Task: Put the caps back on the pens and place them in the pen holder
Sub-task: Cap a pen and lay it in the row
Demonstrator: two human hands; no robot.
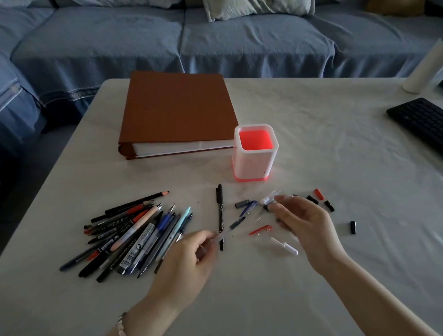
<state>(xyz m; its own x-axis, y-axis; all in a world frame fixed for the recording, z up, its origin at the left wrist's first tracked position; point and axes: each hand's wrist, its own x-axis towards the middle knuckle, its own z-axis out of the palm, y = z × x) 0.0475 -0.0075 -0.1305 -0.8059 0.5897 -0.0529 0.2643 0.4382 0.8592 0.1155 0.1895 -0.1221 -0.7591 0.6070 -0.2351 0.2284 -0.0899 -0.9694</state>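
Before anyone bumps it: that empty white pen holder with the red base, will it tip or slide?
The pen holder looks tall for its square base and holds nothing, so it is probably light and tippy if hit near the rim. On the smooth tablecloth, a low push would more likely slide it.

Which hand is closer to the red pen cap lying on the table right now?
Right. The right hand hovers just right of the red pen cap, its palm almost beside it. The left hand sits farther off to the cap's left, holding a clear pen.

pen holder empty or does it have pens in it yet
Empty. The pen holder stands upright and only its red inside shows through the open top. The pens still lie piled on the table.
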